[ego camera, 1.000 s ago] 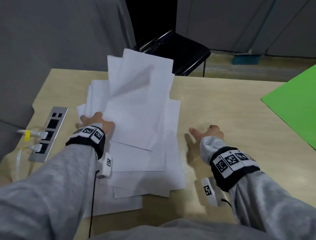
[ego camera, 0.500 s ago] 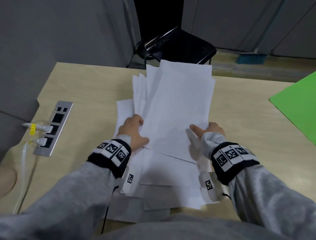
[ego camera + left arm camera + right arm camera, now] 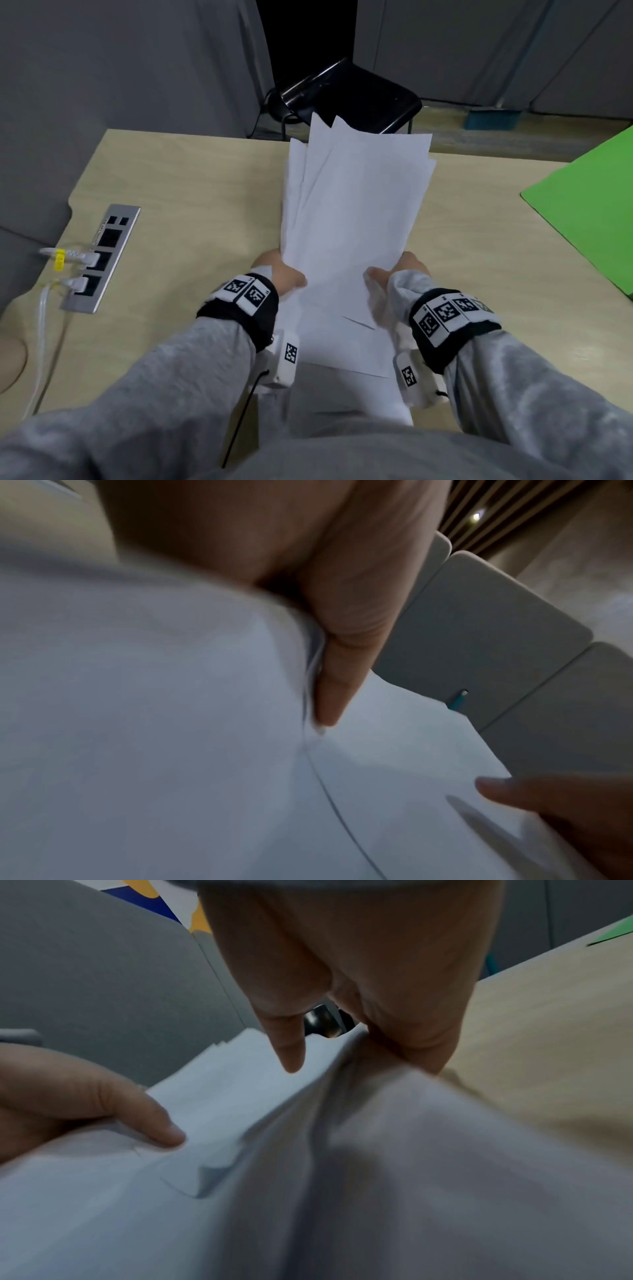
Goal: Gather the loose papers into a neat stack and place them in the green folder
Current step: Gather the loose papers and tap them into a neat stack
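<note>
Both hands hold the blank white papers [image 3: 352,219] fanned above the bench [image 3: 191,192]: left hand [image 3: 279,275] and right hand [image 3: 404,270] each grip a lower edge, thumbs on top. The green folder [image 3: 589,209] lies well right of the grip. No writing is readable.

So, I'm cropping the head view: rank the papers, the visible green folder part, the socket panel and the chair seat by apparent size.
1. papers
2. green folder, cut off by the frame
3. chair seat, partly hidden
4. socket panel

grey sleeves [image 3: 191,370], black tagged wristbands [image 3: 239,301]
</note>
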